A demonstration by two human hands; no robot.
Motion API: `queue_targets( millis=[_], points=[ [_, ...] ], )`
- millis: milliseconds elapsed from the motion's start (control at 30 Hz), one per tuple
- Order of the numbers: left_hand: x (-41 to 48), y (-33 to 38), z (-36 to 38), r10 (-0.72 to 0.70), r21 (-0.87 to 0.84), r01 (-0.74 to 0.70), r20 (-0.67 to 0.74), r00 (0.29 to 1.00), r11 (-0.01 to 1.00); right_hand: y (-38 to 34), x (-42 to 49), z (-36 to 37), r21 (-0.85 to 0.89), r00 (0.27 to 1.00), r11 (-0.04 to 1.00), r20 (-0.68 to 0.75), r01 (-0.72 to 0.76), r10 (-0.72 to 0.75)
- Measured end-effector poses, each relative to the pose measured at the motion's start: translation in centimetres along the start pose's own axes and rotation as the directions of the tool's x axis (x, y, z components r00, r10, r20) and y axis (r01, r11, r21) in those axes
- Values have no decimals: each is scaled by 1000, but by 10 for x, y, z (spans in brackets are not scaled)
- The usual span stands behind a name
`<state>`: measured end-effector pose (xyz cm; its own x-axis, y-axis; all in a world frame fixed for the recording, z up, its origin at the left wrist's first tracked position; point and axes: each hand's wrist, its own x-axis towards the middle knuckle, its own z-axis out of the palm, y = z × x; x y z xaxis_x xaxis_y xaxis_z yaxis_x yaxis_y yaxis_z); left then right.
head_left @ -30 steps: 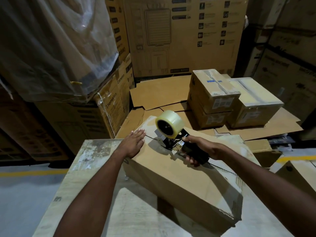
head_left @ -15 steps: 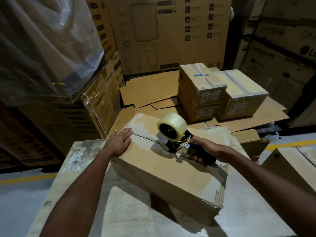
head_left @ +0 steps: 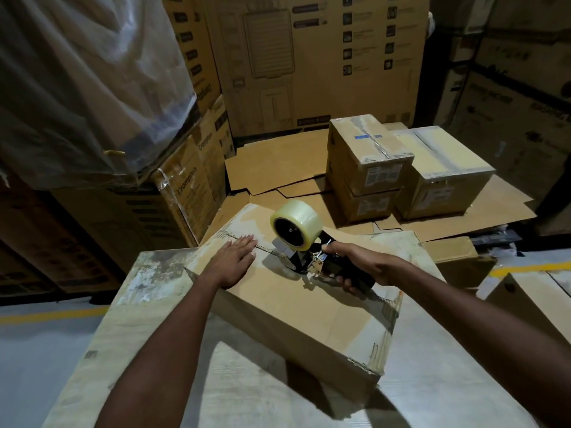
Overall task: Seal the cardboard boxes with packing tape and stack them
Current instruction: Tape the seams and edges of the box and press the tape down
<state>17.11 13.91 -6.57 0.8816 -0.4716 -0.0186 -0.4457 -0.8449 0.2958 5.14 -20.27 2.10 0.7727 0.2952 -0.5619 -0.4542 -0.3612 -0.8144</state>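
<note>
A brown cardboard box [head_left: 296,307] lies at an angle on a large pale carton [head_left: 148,332] in front of me. My left hand [head_left: 233,264] presses flat on the box's top, fingers straight, beside the centre seam. My right hand [head_left: 358,264] grips the black handle of a tape dispenser [head_left: 301,242], whose clear tape roll stands above the seam. The dispenser's blade end touches the box top just right of my left fingertips.
Three taped boxes [head_left: 386,162] stand stacked on flattened cardboard sheets [head_left: 278,162] behind the work box. Tall printed cartons [head_left: 309,57] wall the back, and plastic-wrapped ones [head_left: 77,72] the left. More boxes [head_left: 531,301] sit at the right. A yellow floor line [head_left: 52,315] runs left.
My left hand has slid right along the box top toward the dispenser. The dispenser stays on the seam in my right hand's grip. The view has shifted slightly.
</note>
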Motion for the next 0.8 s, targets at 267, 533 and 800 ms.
queue_targets(
  millis=[267, 533, 800],
  points=[
    [3, -3, 4, -22, 15, 22, -9, 1000, 1000, 25, -25, -9, -11, 999, 999, 9, 44, -44],
    [4, 19, 2, -155, 141, 147, 49, 987, 979, 65, -80, -39, -31, 997, 997, -29, 70, -71],
    [-27, 145, 42, -14, 59, 14, 5, 1000, 998, 75, -74, -38, 0, 992, 992, -3, 127, -127]
  ],
)
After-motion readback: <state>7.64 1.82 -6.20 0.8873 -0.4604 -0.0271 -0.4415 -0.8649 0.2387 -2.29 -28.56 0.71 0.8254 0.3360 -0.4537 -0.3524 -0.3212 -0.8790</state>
